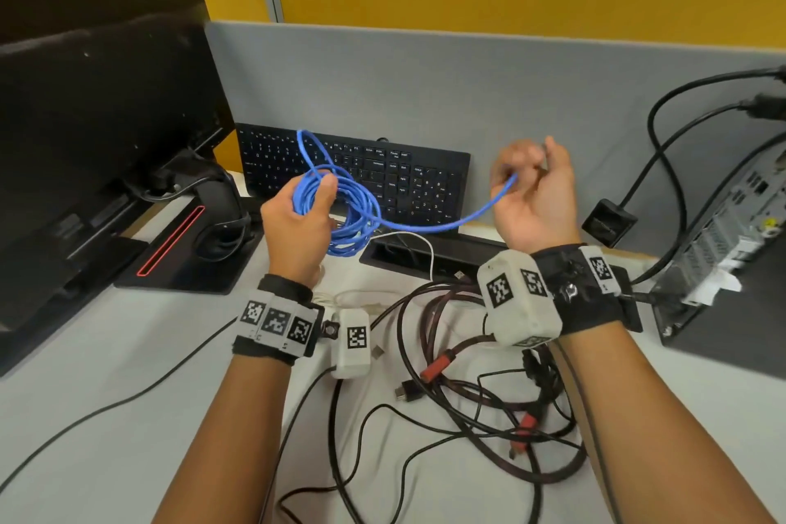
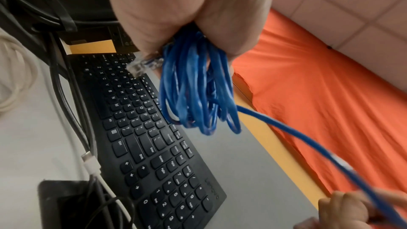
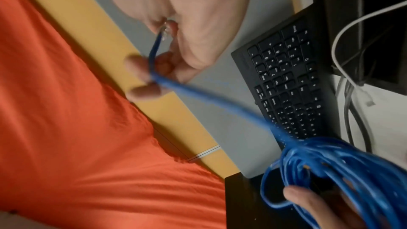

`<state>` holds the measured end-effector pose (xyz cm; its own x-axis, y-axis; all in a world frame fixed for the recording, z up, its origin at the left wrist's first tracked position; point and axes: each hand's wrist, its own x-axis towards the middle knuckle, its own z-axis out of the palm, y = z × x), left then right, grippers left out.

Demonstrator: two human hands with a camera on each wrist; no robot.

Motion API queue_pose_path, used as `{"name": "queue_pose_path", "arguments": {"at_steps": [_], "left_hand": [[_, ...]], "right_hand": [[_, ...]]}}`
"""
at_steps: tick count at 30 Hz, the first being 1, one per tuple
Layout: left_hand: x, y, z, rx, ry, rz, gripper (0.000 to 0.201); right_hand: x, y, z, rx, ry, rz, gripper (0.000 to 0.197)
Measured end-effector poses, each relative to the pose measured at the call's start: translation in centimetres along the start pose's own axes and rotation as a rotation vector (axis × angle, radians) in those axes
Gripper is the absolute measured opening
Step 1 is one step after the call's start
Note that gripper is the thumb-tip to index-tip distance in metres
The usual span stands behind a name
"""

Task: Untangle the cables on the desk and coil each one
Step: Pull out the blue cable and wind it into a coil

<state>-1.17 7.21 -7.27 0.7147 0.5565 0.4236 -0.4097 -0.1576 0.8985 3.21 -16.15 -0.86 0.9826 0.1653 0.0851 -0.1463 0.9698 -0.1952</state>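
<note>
A blue network cable [image 1: 353, 221] [image 2: 193, 93] [image 3: 343, 166] hangs in several loops from my left hand [image 1: 297, 221] [image 2: 189, 9], which grips the bundle above the keyboard. A clear plug [image 2: 141, 66] sticks out beside that fist. One strand runs right to my right hand [image 1: 527, 183] [image 3: 167, 44], whose fingers pinch the cable near its other clear plug [image 3: 165, 30]. On the desk below my wrists lies a tangle of black and brown cables [image 1: 480, 408] with red connectors [image 1: 436, 366], plus a white cable [image 1: 408, 238].
A black keyboard [image 1: 408, 179] leans against the grey partition. A monitor [image 1: 98, 106] stands at the left, a computer case [image 1: 731, 234] at the right. A black cable port [image 1: 408, 255] is sunk in the white desk [image 1: 85, 353]. One thin black cable [image 1: 127, 396] crosses left.
</note>
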Motion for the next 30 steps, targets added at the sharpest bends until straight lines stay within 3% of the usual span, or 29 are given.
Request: {"name": "queue_pose_path", "arguments": {"at_steps": [3,6,8,10,13,15,16,18,19,22,24,27,30], "left_hand": [[0.7,-0.6,-0.8,0.007,0.056,-0.019,0.022],[1.3,-0.7,-1.7,0.02,0.098,-0.005,0.021],[1.2,-0.1,-1.9,0.039,0.099,0.032,0.012],[1.0,0.6,-1.9,0.066,0.06,0.087,0.006],[0.4,1.7,-1.3,0.196,-0.061,0.21,0.018],[-0.2,2.5,-0.3,0.308,-0.14,0.303,0.024],[-0.5,2.9,0.3,0.352,-0.16,0.345,0.026],[-1.2,3.4,1.3,0.389,-0.176,0.419,0.028],[-1.4,3.5,1.7,0.379,-0.177,0.437,0.03],[-1.8,3.4,2.2,0.35,-0.149,0.435,0.035],[-1.9,3.2,2.1,0.365,-0.118,0.443,0.037],[-1.7,3.1,2.0,0.334,-0.083,0.405,0.036],[-0.9,2.9,1.1,0.223,-0.036,0.312,0.034]], "right_hand": [[0.1,-0.1,-0.5,-0.81,0.015,-0.183,0.03],[-0.8,0.1,-2.0,-1.674,-0.241,-0.449,0.041],[-1.1,0.5,-3.0,-2.125,-0.373,-0.479,0.051],[-1.0,0.7,-3.8,-2.392,-0.389,-0.417,0.045],[-0.9,1.7,-4.0,-2.549,-0.377,-0.241,0.019],[-1.1,3.1,-3.8,-2.648,-0.365,-0.214,0.025],[-1.3,3.9,-3.7,-2.644,-0.367,-0.271,0.032],[-2.4,5.3,-3.0,-2.444,-0.425,-0.409,0.04],[-2.9,5.8,-2.7,-2.266,-0.465,-0.366,0.043],[-4.7,6.8,-1.9,-1.92,-0.455,-0.023,0.053],[-5.1,6.9,-1.6,-1.844,-0.37,0.081,0.047],[-4.6,6.6,-1.1,-2.024,-0.353,-0.048,0.03],[-4.0,5.1,-1.2,-2.224,-0.288,-0.277,0.03]]}}
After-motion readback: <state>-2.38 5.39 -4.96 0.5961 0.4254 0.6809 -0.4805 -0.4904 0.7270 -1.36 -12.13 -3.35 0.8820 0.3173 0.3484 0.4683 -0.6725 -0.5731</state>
